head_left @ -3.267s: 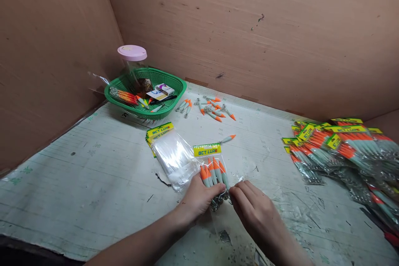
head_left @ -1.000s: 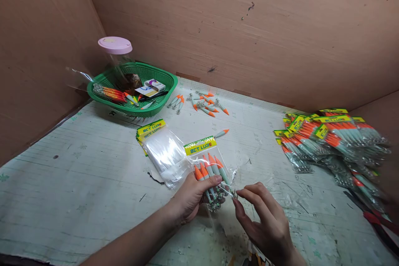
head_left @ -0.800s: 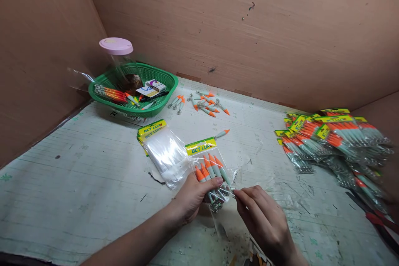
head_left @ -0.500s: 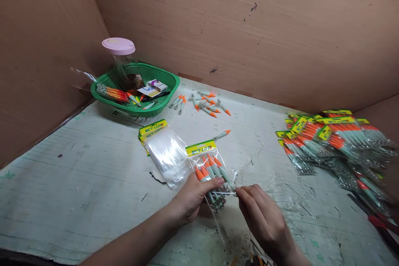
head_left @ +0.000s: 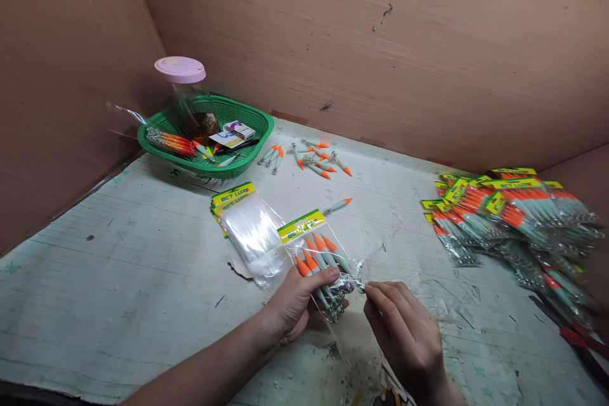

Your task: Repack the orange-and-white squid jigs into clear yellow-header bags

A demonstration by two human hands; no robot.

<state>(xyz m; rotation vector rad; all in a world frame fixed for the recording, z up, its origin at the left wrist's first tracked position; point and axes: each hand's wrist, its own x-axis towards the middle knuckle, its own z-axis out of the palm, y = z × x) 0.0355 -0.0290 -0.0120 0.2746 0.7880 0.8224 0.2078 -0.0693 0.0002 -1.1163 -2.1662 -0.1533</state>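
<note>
My left hand [head_left: 299, 301] grips a clear bag of orange-and-grey lures [head_left: 318, 255] with a yellow BCT LURE header, thumb laid across the lures near their hooks. My right hand [head_left: 404, 333] is closed in a pinch on the bag's open plastic edge, just right of the hooks. A stack of empty bags [head_left: 250, 228] with yellow headers lies directly left of the held bag. One loose lure [head_left: 337, 205] rests on the table just beyond it.
A green basket [head_left: 259, 120] with a pink-lidded jar [head_left: 183, 85] stands at the back left. Several loose lures [head_left: 309, 157] lie beside it. A heap of filled lure bags [head_left: 514, 216] covers the right side. Brown cardboard walls enclose the white tabletop [head_left: 143, 279].
The bag's header has tilted left in my left hand. My right hand went from loosely open fingers to a pinch on the bag's plastic edge.
</note>
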